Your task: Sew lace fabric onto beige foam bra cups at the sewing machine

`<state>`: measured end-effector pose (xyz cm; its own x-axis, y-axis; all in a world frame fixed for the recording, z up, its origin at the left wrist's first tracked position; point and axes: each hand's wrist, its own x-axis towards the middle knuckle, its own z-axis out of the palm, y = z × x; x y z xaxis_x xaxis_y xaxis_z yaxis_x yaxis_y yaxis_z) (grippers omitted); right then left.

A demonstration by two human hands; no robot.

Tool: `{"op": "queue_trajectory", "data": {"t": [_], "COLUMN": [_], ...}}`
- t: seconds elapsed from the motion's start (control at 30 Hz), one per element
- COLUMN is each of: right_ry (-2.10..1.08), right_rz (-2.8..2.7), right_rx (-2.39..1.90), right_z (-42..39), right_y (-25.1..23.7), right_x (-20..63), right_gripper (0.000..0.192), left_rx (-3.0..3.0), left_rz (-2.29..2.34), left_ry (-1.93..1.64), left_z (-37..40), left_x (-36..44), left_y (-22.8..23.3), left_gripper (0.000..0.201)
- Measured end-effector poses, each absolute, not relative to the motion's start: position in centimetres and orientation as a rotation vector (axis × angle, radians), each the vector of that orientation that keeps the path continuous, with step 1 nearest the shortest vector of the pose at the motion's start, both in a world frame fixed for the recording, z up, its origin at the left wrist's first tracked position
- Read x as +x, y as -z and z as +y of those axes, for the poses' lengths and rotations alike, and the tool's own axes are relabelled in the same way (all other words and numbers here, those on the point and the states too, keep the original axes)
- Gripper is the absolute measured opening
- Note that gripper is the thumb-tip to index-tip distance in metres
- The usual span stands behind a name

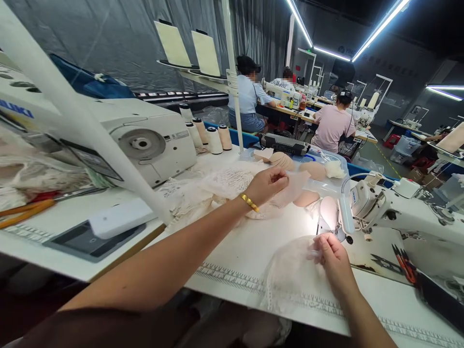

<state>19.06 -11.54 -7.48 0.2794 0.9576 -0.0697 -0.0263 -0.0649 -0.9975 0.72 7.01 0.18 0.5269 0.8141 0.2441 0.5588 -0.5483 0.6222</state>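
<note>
My left hand (267, 187), with a gold bracelet at the wrist, is raised over the table. Its fingers are closed on a thin, see-through pale fabric piece (297, 187). Lower and to the right, my right hand (335, 258) pinches the edge of a sheer white fabric (290, 270), which drapes over the table's front edge. A pale pink cup-shaped pad (328, 212) lies by the needle area of a lit white sewing machine (384, 203), just beyond my right hand. Heaped white lace fabric (224, 181) lies left of my left hand.
A clear plastic tray (340, 166) holds beige pads (311, 170). Thread cones (214, 140) and a second sewing machine (145, 140) stand left, behind a slanting white pole. Black thread snips (387, 263) lie at right. A printed ruler (232, 278) runs along the front edge. Co-workers sit further back.
</note>
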Motion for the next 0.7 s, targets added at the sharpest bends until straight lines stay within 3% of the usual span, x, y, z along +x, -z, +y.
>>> {"op": "queue_trajectory", "data": {"t": [0.07, 0.17, 0.33, 0.4, 0.47, 0.5, 0.6, 0.7], "right_ry": [-1.127, -1.149, -0.944, -0.842, -0.672, -0.553, -0.085, 0.444], "right_rz": [-0.905, -0.905, -1.203, -1.393, -1.652, -1.775, -1.964, -1.924], "right_rx": [-1.319, -1.253, -1.369, -1.429, -1.469, -1.471, -1.464, -1.376], "right_z": [-11.6, -12.0, -13.4, -14.1, -14.8, -15.0, -15.3, -14.8], "right_y": [7.7, 7.6, 5.8, 4.9, 4.0, 3.6, 2.8, 2.7], "right_x": [19.4, 19.6, 18.5, 18.2, 18.3, 18.5, 19.5, 20.3], "right_gripper": [0.056, 0.058, 0.033, 0.023, 0.018, 0.017, 0.020, 0.022], "left_rx": [2.272, 2.259, 2.374, 2.423, 2.417, 2.406, 2.414, 2.614], "left_rz": [1.054, 0.934, 0.620, 0.390, 0.171, 0.118, 0.171, 0.230], "left_ry": [-0.691, -0.575, -0.281, -0.310, -0.238, -0.150, -0.044, -0.392], "left_z": [5.1, 2.3, 0.5, 0.5, 0.5, 0.5, 0.6, 0.9], "left_x": [0.3, 0.2, 1.4, 2.1, 2.7, 2.9, 3.2, 2.7], "left_y": [0.5, 1.7, 0.9, 0.2, -0.1, -0.2, 0.0, 0.1], "left_gripper": [0.036, 0.018, 0.009, 0.031, 0.060, 0.062, 0.032, 0.020]}}
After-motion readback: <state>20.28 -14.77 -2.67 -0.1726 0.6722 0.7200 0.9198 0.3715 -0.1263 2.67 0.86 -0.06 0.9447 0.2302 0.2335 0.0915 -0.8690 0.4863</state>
